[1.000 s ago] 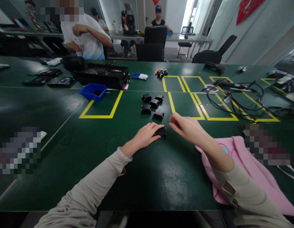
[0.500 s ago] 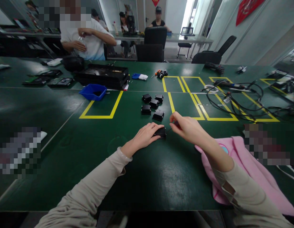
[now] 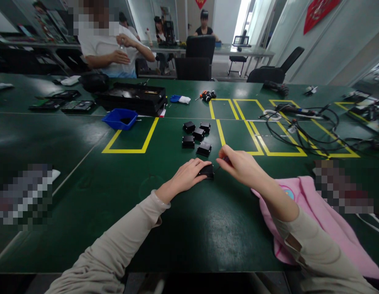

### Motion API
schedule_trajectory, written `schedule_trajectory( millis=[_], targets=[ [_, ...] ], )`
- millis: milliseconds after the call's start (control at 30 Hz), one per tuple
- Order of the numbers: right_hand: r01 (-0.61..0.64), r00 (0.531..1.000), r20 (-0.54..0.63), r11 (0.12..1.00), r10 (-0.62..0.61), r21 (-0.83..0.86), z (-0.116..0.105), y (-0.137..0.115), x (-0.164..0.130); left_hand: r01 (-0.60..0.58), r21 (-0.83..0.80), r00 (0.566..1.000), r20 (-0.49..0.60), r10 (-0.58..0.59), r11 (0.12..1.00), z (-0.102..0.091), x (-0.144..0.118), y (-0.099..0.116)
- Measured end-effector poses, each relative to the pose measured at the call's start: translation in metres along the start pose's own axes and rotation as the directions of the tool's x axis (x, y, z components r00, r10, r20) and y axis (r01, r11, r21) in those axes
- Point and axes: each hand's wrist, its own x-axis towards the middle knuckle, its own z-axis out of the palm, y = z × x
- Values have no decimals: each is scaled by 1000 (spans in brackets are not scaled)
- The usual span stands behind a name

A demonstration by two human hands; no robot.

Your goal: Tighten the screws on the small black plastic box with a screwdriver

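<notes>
My left hand point(image 3: 187, 175) lies flat over a small black box point(image 3: 207, 171) on the green table point(image 3: 183, 228), pressing it down. My right hand point(image 3: 238, 163) pinches a thin dark tool point(image 3: 221, 163) whose tip points at the box's right side. Several more black boxes point(image 3: 197, 136) sit in a cluster just beyond my hands.
A blue bin point(image 3: 120, 118) and a black tray point(image 3: 132, 96) stand at the back left. Cables point(image 3: 302, 126) sprawl over yellow-taped rectangles at right. A pink cloth point(image 3: 315, 220) lies under my right forearm. A person in a white shirt point(image 3: 108, 45) stands behind the table.
My hands have barely shifted. The person in the white shirt at the back has moved their hands and leaned to the right.
</notes>
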Motion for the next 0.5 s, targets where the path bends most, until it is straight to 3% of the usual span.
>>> schedule_trajectory(
  millis=[500],
  targets=[
    [18, 1000, 15, 1000, -18, 10, -2, -2, -1, -6, 12, 1000, -4, 6, 1000, 2, 0, -2]
  ],
)
